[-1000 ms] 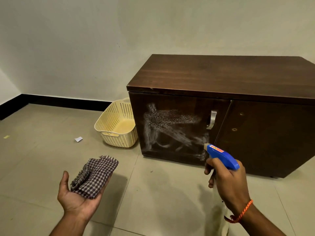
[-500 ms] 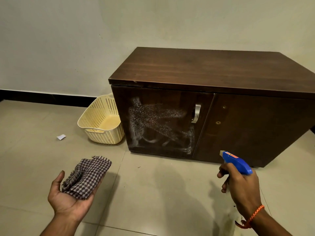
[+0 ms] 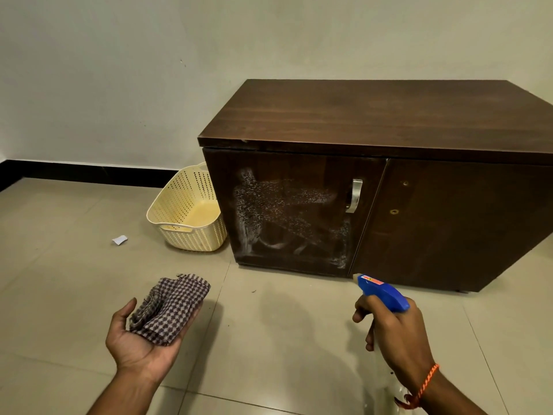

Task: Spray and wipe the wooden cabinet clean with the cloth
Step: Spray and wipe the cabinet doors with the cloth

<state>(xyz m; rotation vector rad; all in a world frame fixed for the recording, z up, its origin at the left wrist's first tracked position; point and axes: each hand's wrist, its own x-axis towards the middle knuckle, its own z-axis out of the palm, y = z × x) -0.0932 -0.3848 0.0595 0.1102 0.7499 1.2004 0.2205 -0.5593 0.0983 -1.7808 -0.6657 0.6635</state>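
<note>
We are drawing our right hand (image 3: 395, 333), gripping the sprayer (image 3: 384, 293), back from the cabinet (image 3: 374, 115) at 1 o'clock, its door (image 3: 269, 175) already misted, while our flat, unclenched left hand (image 3: 140, 345) is carrying the cloth (image 3: 169, 307) at 8 o'clock, so wiping is likely coming next.

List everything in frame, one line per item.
cabinet: 1, dark brown wood, against the wall, right of centre
door handle: 1, silver, on the left door
spray film: 1 patch, white, on the left door
basket: 1, cream, on the floor left of the cabinet
paper scrap: 1, white, on the floor left of the basket
cloth: 1, checked brown-white, lower left
spray bottle: 1, blue head, lower right
wrist thread: 1, orange, right wrist
left hand: 1, palm up under the cloth
right hand: 1, grips the spray bottle
</note>
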